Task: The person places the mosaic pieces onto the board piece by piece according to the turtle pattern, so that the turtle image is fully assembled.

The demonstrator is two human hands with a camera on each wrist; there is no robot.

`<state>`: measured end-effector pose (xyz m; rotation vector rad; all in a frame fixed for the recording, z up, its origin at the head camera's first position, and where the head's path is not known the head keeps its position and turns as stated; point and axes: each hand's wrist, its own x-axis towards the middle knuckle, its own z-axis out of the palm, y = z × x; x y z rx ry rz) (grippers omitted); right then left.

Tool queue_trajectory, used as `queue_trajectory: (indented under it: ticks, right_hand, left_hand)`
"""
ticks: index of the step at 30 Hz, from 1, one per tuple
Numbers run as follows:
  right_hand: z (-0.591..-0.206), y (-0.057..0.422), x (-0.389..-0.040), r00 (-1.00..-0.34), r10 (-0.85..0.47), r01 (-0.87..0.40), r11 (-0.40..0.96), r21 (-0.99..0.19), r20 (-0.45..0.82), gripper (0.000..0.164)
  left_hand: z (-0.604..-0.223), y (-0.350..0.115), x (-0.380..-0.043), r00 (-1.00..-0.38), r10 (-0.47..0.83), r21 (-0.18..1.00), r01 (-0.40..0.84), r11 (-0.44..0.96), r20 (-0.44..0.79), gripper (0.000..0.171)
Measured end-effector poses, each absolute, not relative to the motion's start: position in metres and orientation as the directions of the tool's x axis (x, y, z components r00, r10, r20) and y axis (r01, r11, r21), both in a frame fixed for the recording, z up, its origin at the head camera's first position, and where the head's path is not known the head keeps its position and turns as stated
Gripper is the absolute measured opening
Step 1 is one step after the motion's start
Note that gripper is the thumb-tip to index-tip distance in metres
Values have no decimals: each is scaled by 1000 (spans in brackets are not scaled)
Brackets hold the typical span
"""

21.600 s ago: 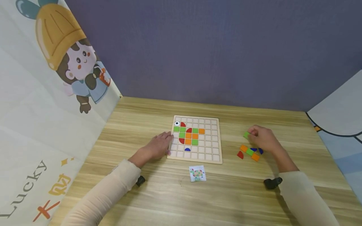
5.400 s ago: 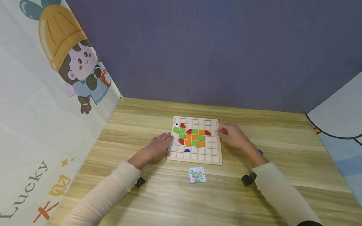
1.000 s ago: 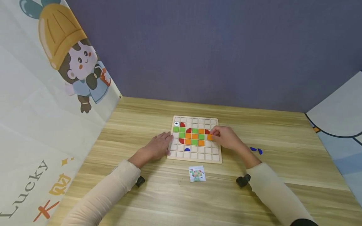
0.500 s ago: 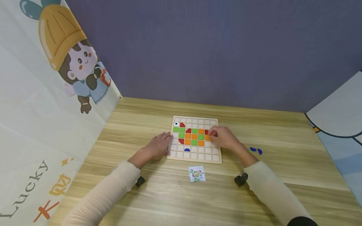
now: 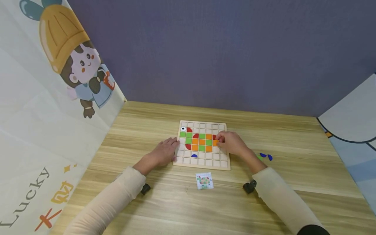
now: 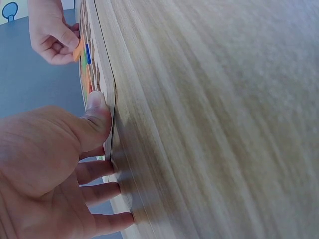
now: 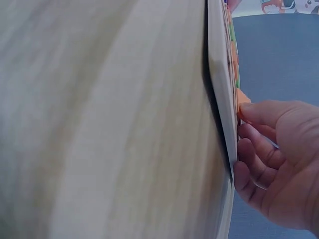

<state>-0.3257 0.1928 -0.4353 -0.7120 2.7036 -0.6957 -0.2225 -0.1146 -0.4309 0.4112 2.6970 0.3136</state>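
A wooden grid board (image 5: 216,162) lies on the table, with green, orange and red tiles, a blue half-round tile (image 5: 194,156) and a white eye tile (image 5: 183,129) in its cells. At its right side, my right hand (image 5: 231,142) pinches an orange square tile (image 5: 215,143) between thumb and finger, just below a red quarter-round tile (image 5: 214,137). In the right wrist view that orange tile (image 7: 242,96) stands tilted up from the board. My left hand (image 5: 165,152) rests along the board's left edge; its thumb (image 6: 98,107) touches the rim and its fingers extend down to the table.
A printed picture card (image 5: 204,181) lies in front of the board. Beyond my right forearm are two blue tiles (image 5: 263,155) and a partly hidden green tile (image 5: 259,157). A dark wall (image 5: 223,65) stands behind the table.
Since the oldest frame, several tiles from the right-hand pile have come onto the board. Over the last second, my right hand brought the orange tile slightly left and lower. The left hand stayed put.
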Motion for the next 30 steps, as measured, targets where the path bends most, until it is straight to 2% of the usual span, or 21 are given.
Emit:
queue_trajectory:
  ticks: [10,22,30]
  right_hand:
    - [-432,202,-323,-837,-539,-413,734,-539,-94,15]
    - [-421,236,-320,-839,-539,-429,739,-519,-74,18]
    - [-413,270,-316,-844,-522,-401,769,-497,-127,24]
  left_hand:
    - [-431,-114,-223,-879,331,263,248,932,-343,74]
    - [-432,-115,-222,-878,335,268,251,930,-342,74]
    - [-432,-115,-222,-878,336,269,252,930,-341,74]
